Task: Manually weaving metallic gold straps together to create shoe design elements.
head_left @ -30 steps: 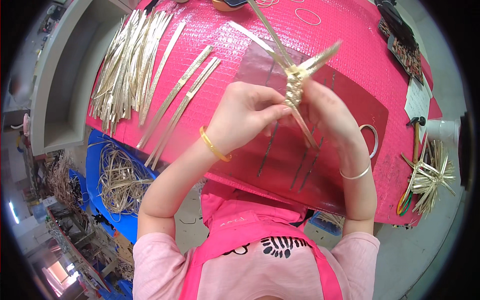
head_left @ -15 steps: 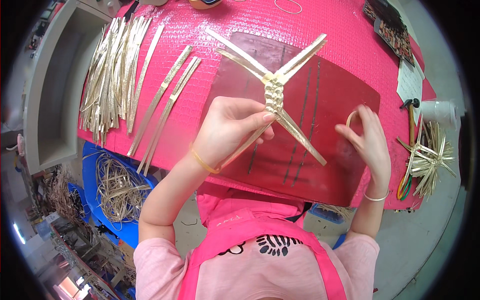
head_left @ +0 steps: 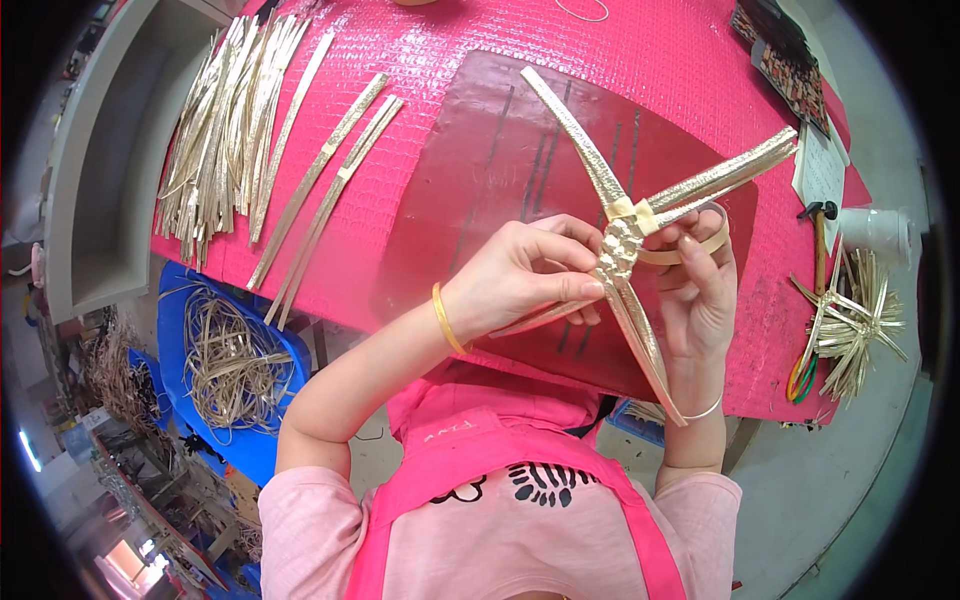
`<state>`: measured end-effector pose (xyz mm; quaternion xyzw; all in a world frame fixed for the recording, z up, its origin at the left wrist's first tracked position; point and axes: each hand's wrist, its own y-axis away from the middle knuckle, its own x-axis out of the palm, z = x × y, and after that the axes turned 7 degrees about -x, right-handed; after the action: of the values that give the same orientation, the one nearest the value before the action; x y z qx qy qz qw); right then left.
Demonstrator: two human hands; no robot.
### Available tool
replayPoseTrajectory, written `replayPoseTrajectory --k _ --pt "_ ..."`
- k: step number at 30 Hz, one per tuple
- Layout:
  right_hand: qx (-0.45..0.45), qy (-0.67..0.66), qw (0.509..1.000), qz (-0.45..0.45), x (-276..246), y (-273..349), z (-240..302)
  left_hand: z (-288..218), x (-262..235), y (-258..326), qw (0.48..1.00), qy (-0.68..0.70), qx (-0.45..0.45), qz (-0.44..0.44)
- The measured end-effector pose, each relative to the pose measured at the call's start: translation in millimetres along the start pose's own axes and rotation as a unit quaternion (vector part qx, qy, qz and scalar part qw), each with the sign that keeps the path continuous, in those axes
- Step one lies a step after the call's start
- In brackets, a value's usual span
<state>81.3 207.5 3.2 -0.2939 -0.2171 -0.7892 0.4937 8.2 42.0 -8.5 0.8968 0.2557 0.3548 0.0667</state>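
Note:
A woven piece of shiny gold strips (head_left: 620, 248) is held up over the dark red mat (head_left: 480, 130). It has a short plaited middle with loose strips spreading from both ends, and pale yellow tape wraps the upper end of the plait. My left hand (head_left: 545, 270) pinches the plait's lower left side between thumb and fingers. My right hand (head_left: 702, 295) is closed around a thin pale yellow ring, apparently a roll of tape (head_left: 715, 243), with its fingertips against the plait's upper right. Some right fingers are hidden behind the strips.
Bundled gold strips (head_left: 225, 140) and several taped strips (head_left: 340, 175) lie on the pink table cover (head_left: 420, 40) at left. A blue tub of tangled strips (head_left: 240, 360) stands below. At right are a hammer (head_left: 820, 240), a white roll (head_left: 875, 235) and woven gold pieces (head_left: 855, 320).
My right hand has come left with the tape ring, up to the woven piece. My left hand has moved right and slightly down, and the piece has tilted clockwise.

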Motion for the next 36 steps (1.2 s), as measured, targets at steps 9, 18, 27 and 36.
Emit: replayPoseTrajectory --k 9,18,27,36 --pt "-0.179 0.213 0.959 0.043 22 4 -18 3 -4 6 0.999 0.023 -0.003 -0.031" --pt "-0.034 0.457 0.882 0.114 14 -20 -17 -18 -6 20 0.982 -0.103 0.025 -0.154" --pt "0.1 0.273 0.955 0.058 34 -6 -39 -2 -4 2 0.962 -0.089 0.108 -0.233" --pt "0.073 0.131 0.988 0.047 37 -8 -55 2 1 8 0.966 -0.076 0.115 -0.22"
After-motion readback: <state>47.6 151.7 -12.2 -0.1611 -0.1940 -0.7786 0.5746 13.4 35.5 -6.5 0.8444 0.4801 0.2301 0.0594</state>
